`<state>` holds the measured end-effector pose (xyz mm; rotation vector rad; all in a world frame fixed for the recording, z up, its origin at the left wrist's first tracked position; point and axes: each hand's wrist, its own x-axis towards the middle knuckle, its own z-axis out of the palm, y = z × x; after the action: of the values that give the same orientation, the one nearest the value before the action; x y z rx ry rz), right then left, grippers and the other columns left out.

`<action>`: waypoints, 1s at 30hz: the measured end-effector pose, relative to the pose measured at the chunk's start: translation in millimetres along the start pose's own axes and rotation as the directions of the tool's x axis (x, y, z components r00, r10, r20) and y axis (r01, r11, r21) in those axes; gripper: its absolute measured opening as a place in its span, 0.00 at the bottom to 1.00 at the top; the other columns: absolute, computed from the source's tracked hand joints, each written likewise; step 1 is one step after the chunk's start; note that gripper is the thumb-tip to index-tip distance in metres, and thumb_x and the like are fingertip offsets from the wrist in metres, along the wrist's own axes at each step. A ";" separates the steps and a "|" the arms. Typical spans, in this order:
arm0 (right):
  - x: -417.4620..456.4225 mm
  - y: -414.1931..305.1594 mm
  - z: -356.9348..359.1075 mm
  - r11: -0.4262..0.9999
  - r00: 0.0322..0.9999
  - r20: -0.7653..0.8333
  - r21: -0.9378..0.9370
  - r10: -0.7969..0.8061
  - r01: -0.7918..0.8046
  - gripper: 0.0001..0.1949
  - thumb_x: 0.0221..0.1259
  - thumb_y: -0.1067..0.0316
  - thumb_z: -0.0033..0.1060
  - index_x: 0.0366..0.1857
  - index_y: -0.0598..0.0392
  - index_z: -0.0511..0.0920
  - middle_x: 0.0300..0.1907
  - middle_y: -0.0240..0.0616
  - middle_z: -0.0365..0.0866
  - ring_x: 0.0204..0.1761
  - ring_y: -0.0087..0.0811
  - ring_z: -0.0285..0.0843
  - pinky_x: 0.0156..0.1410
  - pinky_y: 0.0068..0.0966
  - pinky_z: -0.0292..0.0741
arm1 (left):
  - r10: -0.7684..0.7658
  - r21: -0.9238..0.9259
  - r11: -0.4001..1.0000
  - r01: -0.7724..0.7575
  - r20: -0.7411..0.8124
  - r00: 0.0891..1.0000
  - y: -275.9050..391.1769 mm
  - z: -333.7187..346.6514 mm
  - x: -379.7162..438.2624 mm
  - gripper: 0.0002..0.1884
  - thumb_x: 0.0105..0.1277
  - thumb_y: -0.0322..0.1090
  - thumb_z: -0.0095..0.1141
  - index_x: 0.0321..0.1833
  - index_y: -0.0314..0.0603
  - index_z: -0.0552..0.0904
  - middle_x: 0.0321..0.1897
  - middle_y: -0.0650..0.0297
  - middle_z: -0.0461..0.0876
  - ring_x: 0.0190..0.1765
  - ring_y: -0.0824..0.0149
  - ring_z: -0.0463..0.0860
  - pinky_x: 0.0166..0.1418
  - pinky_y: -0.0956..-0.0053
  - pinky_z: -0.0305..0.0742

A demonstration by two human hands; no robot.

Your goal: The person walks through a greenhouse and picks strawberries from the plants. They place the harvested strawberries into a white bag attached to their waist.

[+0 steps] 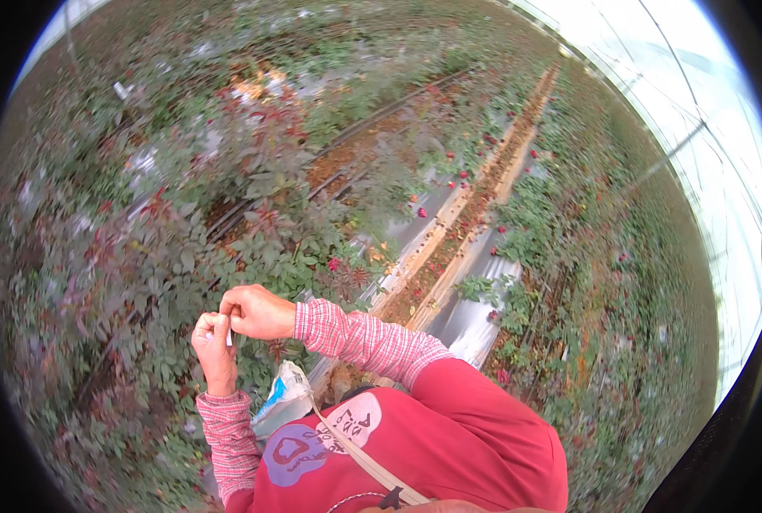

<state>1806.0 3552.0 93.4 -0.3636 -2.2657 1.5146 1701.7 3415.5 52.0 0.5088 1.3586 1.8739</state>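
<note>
My left hand point(215, 349) is raised over the leafy rose bushes, its fingers curled around a small white piece point(229, 338), perhaps paper or plastic. Touching it from above, my right hand point(257, 312) has its thumb and fingertips pinched together at the upper end of the same piece. How much of the piece lies inside the fingers is hidden. A white and blue plastic bag point(283, 399) hangs at my front, just below the hands, near a beige strap point(381, 474) that crosses my red top.
Rose bushes point(182, 250) with green and dark red leaves spread around the hands. A narrow soil path point(448, 253) runs between strips of plastic sheeting point(477, 320). Dark pipes or rails point(339, 181) lie among the plants. Greenhouse film on a frame point(701, 122) rises at the right.
</note>
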 end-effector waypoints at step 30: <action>190.5 18.2 54.4 0.987 0.992 0.102 -0.139 -0.068 0.082 0.09 0.63 0.70 0.69 0.34 0.63 0.78 0.25 0.38 0.83 0.26 0.27 0.81 0.33 0.30 0.77 | 0.463 0.273 0.856 -0.439 -0.029 0.886 45.9 -121.4 140.6 0.12 0.73 0.34 0.63 0.32 0.45 0.75 0.23 0.79 0.67 0.25 0.81 0.63 0.28 0.79 0.57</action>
<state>1611.6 3594.2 91.4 -0.2463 -2.4433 1.3637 1512.5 3439.4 36.1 0.9555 1.6687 2.1184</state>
